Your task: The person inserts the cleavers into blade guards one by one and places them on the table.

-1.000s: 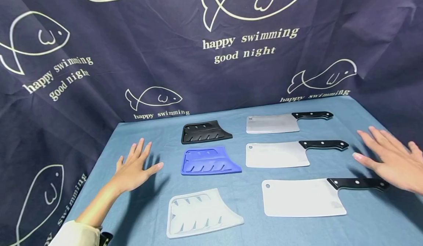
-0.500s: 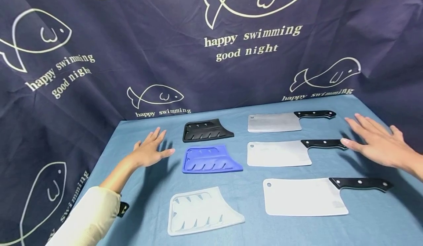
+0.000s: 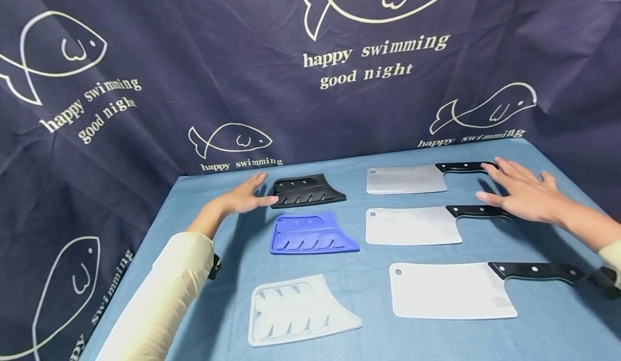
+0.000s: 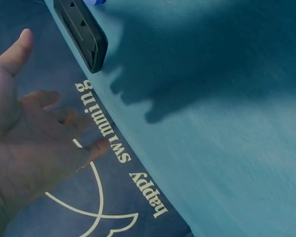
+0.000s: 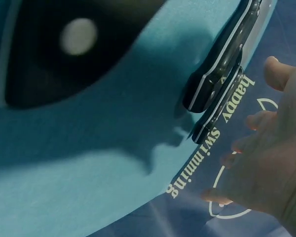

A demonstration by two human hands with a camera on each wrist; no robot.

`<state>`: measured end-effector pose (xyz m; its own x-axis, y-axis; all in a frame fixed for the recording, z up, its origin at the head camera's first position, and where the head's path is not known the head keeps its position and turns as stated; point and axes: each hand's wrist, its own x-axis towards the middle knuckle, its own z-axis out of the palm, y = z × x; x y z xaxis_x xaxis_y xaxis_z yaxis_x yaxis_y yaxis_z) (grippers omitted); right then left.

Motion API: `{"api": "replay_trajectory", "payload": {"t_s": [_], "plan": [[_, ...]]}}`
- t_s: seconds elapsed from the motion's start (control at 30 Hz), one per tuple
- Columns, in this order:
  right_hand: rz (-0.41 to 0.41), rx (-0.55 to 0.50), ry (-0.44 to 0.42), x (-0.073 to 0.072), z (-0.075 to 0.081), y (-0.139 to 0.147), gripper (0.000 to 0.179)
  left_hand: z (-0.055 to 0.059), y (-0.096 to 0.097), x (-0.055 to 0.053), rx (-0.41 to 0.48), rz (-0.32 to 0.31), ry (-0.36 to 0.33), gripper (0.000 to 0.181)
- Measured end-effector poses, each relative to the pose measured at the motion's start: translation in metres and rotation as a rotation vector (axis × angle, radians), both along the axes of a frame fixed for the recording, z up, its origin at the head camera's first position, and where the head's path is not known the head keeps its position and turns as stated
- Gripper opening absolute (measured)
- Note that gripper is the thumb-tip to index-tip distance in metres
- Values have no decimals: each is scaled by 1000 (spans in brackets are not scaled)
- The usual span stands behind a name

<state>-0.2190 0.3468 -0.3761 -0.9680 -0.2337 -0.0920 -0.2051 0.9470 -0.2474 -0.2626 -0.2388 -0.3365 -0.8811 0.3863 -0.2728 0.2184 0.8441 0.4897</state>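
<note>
My left hand (image 3: 242,196), fingers spread, hovers at the left end of the black blade cover (image 3: 310,191). In the left wrist view a gap shows between that hand and the cover. Nearer me lie a blue blade cover (image 3: 312,234) and a translucent white one (image 3: 301,312). My right hand (image 3: 526,196) holds nothing. Its fingertips overlap the handle end of the far cleaver (image 3: 406,180) in the head view; contact cannot be told. The middle cleaver (image 3: 412,226) and the near cleaver (image 3: 451,291) lie flat, black handles to the right.
A blue cloth (image 3: 218,318) covers the table. Behind it and at both sides hangs a dark blue curtain (image 3: 339,113) with white fish drawings and lettering. Black straps sit at both wrists.
Both hands have moved forward, away from me, and inward. The left has come up to the black blade cover, the right to the far cleaver's handle. Covers and cleavers lie as before.
</note>
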Motion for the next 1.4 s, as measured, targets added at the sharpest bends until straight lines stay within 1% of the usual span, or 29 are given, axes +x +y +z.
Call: {"api": "replay_trajectory", "payload": {"t_s": [0.2,0.33,0.43,0.5,0.6,0.73,0.8,0.87,0.97,1.13,1.27,1.4], "plan": [[-9,3,-18,-17,2,-2,91,1,12,-15,-19,27,5,91],[-17,11,-28,-28,0,0,93,2,19,-24,-70,41,27,93],[-19,11,-33,-36,-1,1,94,2,23,-28,-125,41,45,95],[-19,11,-33,-41,-2,1,94,2,26,-30,-147,46,57,96],[-26,-5,-44,-48,-4,0,94,0,30,-32,-154,57,115,94],[-40,-26,-69,-55,-6,-2,93,-4,34,-36,-123,75,208,89],[-41,-24,-72,-58,-6,-3,93,-8,37,-38,-118,73,233,88],[-39,-16,-69,-60,-7,-4,91,-11,39,-39,-120,75,240,89],[-37,-1,-63,-64,-7,-5,90,-16,45,-39,-136,80,208,95],[-33,20,-53,-69,-5,-10,89,-21,52,-39,-222,57,115,106],[-27,28,-50,-74,-4,-14,87,-23,57,-38,-269,36,80,106],[-16,28,-57,-77,-5,-16,84,-25,63,-39,-292,17,50,107]]}}
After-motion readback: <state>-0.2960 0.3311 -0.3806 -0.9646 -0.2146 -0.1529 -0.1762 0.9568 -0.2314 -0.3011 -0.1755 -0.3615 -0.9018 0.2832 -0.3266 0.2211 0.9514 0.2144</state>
